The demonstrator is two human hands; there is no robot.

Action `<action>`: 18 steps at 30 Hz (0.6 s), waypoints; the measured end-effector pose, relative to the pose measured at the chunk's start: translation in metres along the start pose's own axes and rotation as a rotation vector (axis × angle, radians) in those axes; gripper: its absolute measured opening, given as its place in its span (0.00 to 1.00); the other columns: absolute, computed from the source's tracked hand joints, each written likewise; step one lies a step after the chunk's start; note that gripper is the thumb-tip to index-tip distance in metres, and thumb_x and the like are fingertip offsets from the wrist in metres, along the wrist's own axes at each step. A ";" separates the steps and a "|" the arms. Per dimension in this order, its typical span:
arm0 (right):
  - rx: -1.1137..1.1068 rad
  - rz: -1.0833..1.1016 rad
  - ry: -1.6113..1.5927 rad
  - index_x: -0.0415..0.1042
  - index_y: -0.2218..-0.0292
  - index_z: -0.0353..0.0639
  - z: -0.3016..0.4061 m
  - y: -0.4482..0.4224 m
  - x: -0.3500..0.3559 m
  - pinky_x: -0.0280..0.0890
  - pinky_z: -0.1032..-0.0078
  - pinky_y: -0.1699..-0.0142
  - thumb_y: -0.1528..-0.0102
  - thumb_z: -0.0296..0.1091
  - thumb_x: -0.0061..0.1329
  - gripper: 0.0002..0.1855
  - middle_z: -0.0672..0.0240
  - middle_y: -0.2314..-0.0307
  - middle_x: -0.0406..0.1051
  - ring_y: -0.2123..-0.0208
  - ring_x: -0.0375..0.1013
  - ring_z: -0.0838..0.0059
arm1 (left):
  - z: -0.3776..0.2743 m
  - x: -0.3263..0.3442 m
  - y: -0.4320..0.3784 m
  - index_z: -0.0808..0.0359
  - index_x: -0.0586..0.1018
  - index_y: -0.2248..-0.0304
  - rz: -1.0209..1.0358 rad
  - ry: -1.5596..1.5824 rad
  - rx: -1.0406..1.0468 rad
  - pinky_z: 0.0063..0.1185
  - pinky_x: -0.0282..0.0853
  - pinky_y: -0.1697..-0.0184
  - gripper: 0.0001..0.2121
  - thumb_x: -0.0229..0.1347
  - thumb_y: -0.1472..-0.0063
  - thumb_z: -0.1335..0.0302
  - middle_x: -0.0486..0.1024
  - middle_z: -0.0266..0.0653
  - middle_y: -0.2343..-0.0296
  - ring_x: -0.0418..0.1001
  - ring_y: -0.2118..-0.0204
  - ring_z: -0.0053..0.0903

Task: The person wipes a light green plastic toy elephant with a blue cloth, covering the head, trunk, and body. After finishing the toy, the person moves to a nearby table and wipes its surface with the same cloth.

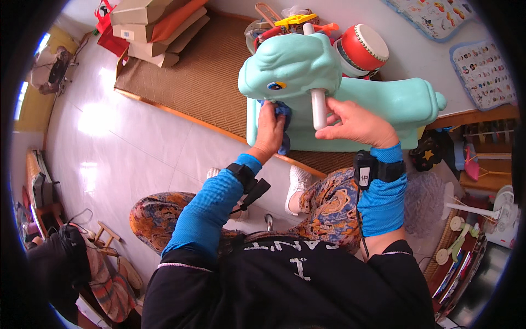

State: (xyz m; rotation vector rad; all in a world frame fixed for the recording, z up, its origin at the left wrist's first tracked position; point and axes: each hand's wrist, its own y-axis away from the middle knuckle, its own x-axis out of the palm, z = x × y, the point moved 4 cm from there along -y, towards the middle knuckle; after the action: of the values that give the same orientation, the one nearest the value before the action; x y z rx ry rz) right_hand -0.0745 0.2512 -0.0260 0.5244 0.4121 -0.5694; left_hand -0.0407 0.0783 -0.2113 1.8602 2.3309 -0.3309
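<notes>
A mint-green plastic ride-on rocking animal (pixel 382 96) stands before me, its head (pixel 287 61) turned to the left. A white handle peg (pixel 319 109) sticks out from the head's near side, and the tip of another shows on the far side. My left hand (pixel 271 129) holds a blue cloth (pixel 283 113) against the toy below its chin. My right hand (pixel 355 123) is at the near peg, thumb by its lower end and fingers beside its shaft; part of the fingers is hidden behind the peg.
The toy rests on a brown woven mat (pixel 185 74) with a wooden edge. Behind it are a red drum (pixel 361 47) and a yellow plastic toy (pixel 295 19). Cardboard boxes (pixel 139 31) are stacked at the upper left. A white fan (pixel 499 211) stands at the right.
</notes>
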 end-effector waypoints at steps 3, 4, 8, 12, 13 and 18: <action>-0.013 0.042 -0.004 0.66 0.60 0.32 -0.009 -0.003 0.007 0.68 0.71 0.57 0.48 0.53 0.55 0.30 0.54 0.66 0.74 0.64 0.74 0.65 | 0.017 -0.011 -0.026 0.70 0.64 0.49 -0.124 0.132 0.062 0.32 0.59 0.46 0.21 0.48 0.42 0.78 0.67 0.56 0.54 0.64 0.49 0.49; 0.015 0.079 0.014 0.66 0.62 0.31 -0.004 -0.003 0.010 0.67 0.70 0.58 0.46 0.55 0.52 0.29 0.53 0.67 0.74 0.65 0.74 0.64 | 0.036 -0.015 -0.040 0.70 0.65 0.49 -0.116 0.025 0.117 0.31 0.59 0.46 0.20 0.48 0.41 0.78 0.68 0.54 0.52 0.65 0.48 0.46; 0.036 0.069 0.069 0.65 0.63 0.31 -0.003 -0.002 0.011 0.66 0.73 0.62 0.45 0.47 0.53 0.23 0.57 0.70 0.74 0.68 0.73 0.72 | 0.067 -0.019 -0.091 0.67 0.66 0.47 0.177 -0.221 0.187 0.31 0.53 0.41 0.21 0.48 0.37 0.67 0.64 0.47 0.47 0.60 0.44 0.40; -0.017 0.118 0.006 0.66 0.63 0.29 -0.009 -0.006 0.014 0.67 0.74 0.62 0.45 0.47 0.54 0.25 0.57 0.69 0.74 0.68 0.74 0.73 | 0.120 -0.029 -0.111 0.66 0.70 0.51 0.197 -0.351 0.236 0.30 0.58 0.45 0.19 0.51 0.39 0.67 0.68 0.47 0.52 0.64 0.47 0.38; -0.031 0.117 -0.017 0.66 0.63 0.29 -0.012 -0.005 0.014 0.67 0.74 0.62 0.45 0.48 0.54 0.25 0.56 0.69 0.75 0.68 0.74 0.74 | 0.113 -0.025 -0.103 0.67 0.71 0.53 0.129 -0.282 0.201 0.31 0.59 0.46 0.17 0.50 0.39 0.68 0.70 0.48 0.54 0.65 0.49 0.39; -0.009 0.128 0.025 0.70 0.63 0.29 -0.015 -0.012 0.014 0.66 0.74 0.61 0.46 0.50 0.53 0.27 0.56 0.69 0.74 0.67 0.73 0.71 | 0.109 -0.034 -0.044 0.72 0.70 0.54 -0.154 -0.365 0.073 0.36 0.59 0.48 0.16 0.42 0.35 0.69 0.69 0.56 0.54 0.64 0.50 0.49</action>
State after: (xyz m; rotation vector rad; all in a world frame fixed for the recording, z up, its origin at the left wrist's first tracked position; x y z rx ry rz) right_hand -0.0737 0.2457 -0.0492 0.5458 0.4015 -0.4384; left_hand -0.0785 0.0087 -0.3043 1.4968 2.2330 -0.7170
